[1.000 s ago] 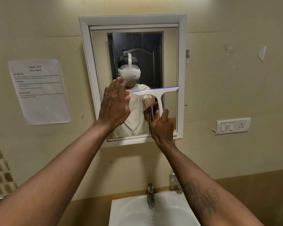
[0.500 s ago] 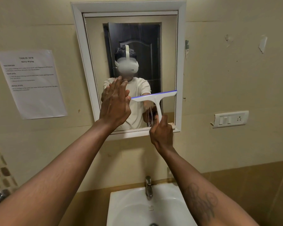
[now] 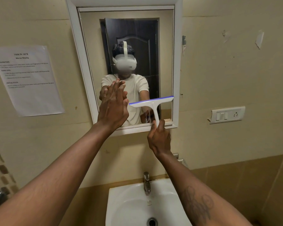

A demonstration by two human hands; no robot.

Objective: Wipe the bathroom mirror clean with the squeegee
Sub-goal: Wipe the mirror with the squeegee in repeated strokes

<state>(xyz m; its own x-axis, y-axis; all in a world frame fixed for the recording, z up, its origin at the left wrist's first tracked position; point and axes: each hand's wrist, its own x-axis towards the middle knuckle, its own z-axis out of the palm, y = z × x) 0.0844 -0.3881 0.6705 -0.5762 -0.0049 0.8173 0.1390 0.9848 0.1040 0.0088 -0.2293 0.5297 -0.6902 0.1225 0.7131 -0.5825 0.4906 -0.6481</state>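
The right hand (image 3: 159, 137) grips the squeegee (image 3: 151, 105) by its handle, hiding the handle's lower end; the blade lies against the mirror (image 3: 165, 54) near its lower right corner. The left hand (image 3: 112, 106) is open and flat on the glass, covering the lower left. The mirror's top edge is cut off.

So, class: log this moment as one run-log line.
right hand: grips squeegee handle | blade: low on mirror, right side | left hand: flat, open on glass
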